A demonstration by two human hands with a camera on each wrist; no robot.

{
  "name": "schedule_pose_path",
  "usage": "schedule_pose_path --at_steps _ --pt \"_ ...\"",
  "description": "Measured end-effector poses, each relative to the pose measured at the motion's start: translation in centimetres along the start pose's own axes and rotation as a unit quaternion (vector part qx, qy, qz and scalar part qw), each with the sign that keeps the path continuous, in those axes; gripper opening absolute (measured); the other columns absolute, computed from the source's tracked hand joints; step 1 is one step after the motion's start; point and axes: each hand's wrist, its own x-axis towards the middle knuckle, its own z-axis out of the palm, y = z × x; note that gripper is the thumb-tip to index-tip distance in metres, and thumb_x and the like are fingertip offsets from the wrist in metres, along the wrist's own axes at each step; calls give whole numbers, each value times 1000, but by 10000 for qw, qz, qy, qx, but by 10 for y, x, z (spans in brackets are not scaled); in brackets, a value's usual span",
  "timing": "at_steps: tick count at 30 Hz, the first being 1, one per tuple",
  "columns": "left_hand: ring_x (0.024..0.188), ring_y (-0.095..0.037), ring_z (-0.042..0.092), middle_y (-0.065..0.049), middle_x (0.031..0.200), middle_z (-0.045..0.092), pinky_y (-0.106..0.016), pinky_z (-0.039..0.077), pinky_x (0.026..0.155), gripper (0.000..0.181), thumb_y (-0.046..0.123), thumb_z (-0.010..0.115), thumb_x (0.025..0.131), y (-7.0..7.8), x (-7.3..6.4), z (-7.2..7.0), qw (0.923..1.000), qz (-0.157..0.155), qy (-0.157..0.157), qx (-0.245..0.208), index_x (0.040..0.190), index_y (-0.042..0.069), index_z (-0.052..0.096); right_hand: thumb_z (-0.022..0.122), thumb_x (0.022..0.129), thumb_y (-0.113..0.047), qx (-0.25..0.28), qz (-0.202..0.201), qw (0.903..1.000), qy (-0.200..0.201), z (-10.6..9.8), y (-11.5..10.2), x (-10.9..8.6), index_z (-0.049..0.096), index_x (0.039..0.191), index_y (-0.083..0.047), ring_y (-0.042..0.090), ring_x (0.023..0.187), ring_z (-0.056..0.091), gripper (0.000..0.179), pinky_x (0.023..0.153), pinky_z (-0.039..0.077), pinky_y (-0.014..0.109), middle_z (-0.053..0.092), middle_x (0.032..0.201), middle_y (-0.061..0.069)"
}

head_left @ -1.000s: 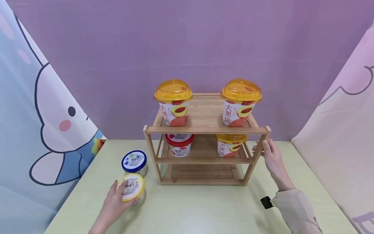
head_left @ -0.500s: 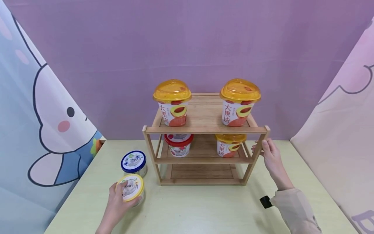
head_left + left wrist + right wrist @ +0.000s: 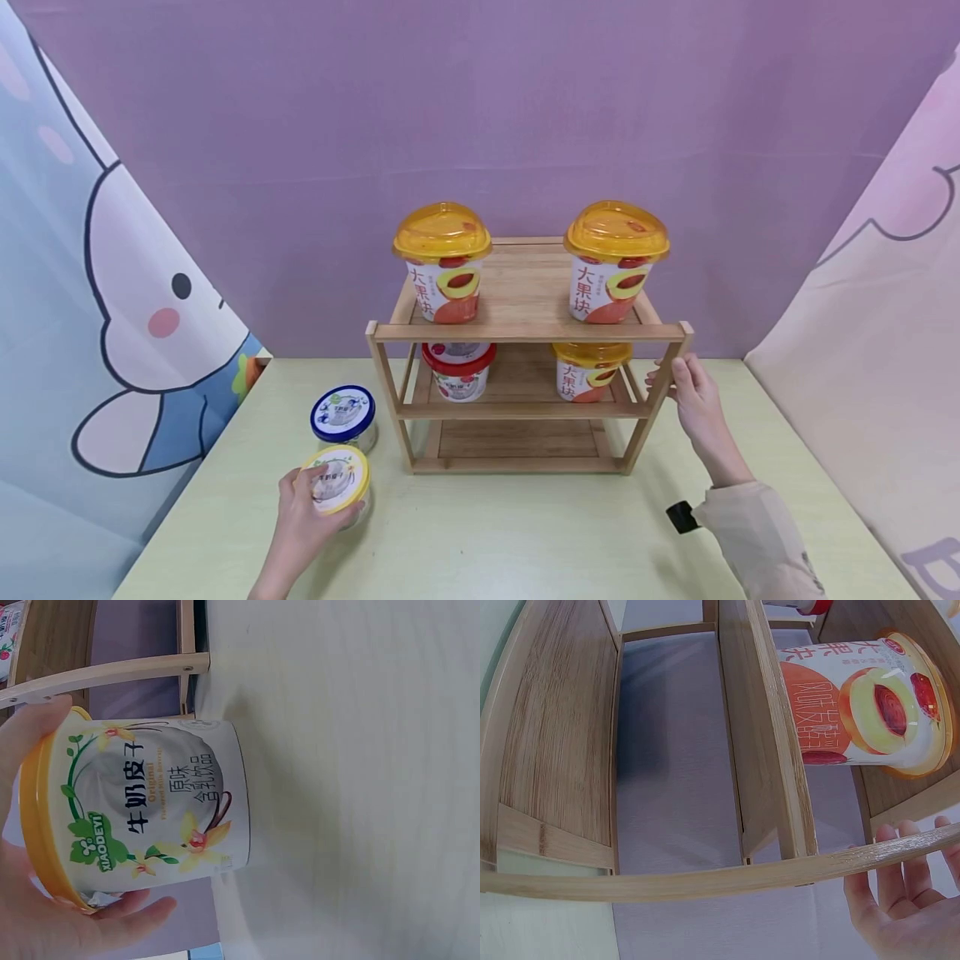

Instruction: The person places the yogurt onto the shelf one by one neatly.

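Note:
In the head view my left hand [image 3: 302, 515] grips a yellow-lidded tub [image 3: 337, 485] near its rim. The left wrist view shows the tub's white side [image 3: 154, 802] with a vanilla flower print, its base on or very close to the table. Right behind it stands a blue-lidded tub [image 3: 343, 417]. My right hand [image 3: 697, 400] holds the right front post of a three-tier wooden rack [image 3: 517, 411], thumb in front and fingers behind. In the right wrist view, fingertips [image 3: 891, 874] show past the post, close to a peach-print yogurt cup [image 3: 855, 705].
Two orange-lidded yogurt cups, a left one [image 3: 453, 287] and a right one [image 3: 609, 287], stand on the rack's top tier. The middle tier bears red-lidded tubs [image 3: 461, 385], apparently stacked, and another orange-lidded cup [image 3: 587, 382]. A purple curtain [image 3: 525, 125] hangs behind.
My left hand has shifted slightly right and its fingers have closed further round the yellow-lidded tub. The tub stays in nearly the same place. My right hand keeps hold of the rack.

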Motion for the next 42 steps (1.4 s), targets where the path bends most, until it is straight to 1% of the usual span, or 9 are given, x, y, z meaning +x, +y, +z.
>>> schedule_pose_path --at_steps 3,7,10,15,18,21,26,32,42 --pt "108 -42 32 -28 121 22 -53 32 89 78 28 80 61 0 0 0 10000 -36 -68 -40 118 -4 37 35 96 -24 -38 -15 10000 -15 -1 1 0 51 87 -12 3 73 59 22 67 46 14 60 77 -7" --pt "110 -42 30 -28 122 21 -54 31 90 79 29 80 60 0 -1 0 9998 -67 -146 -116 119 -3 38 34 96 -23 -86 -44 10000 -25 -1 2 0 46 92 4 2 73 59 30 67 46 14 59 78 -7" --pt "111 -42 29 -27 123 21 -55 30 90 78 29 80 60 1 -3 0 9998 -24 -143 -148 118 -2 38 35 96 -24 -76 -32 10000 13 0 2 0 45 92 6 2 73 59 31 67 46 14 59 78 -8" --pt "112 -42 27 -27 123 21 -55 30 90 76 29 80 60 7 -4 -1 9997 129 -126 -145 117 -1 39 34 96 -23 -29 -53 10000 39 0 3 0 50 89 -10 2 73 59 22 67 46 14 59 78 -8" --pt "113 -42 27 -26 125 20 -55 30 90 77 31 80 61 13 -5 -3 9996 126 -210 -168 119 1 39 34 96 -23 -17 -77 10000 42 -1 4 0 51 89 -13 2 73 59 21 67 46 14 59 79 -7" --pt "113 -43 28 -25 124 21 -55 31 89 75 30 80 61 20 -8 -3 9991 297 -126 -267 117 2 40 35 96 -23 19 -85 10000 37 -1 4 0 51 89 -15 2 73 59 20 67 46 14 59 80 -6" --pt "109 -40 32 -24 120 25 -54 33 86 70 26 82 58 31 -13 -1 9957 817 178 -388 113 3 44 35 96 -23 -4 -58 10000 37 -1 4 0 51 88 -18 2 73 59 19 67 46 14 60 78 -7" --pt "108 -38 34 -22 120 27 -54 33 86 71 24 83 55 46 -18 3 9909 1213 266 -524 112 4 45 35 96 -25 -150 -26 9999 35 -1 3 0 51 88 -18 2 74 59 20 67 46 13 59 79 -9" --pt "111 -39 35 -20 122 29 -56 35 85 70 29 84 53 70 -27 16 9879 1436 154 -569 111 10 47 35 96 -20 -21 24 9999 141 2 0 0 50 85 -11 2 73 59 21 67 46 14 60 80 -8"
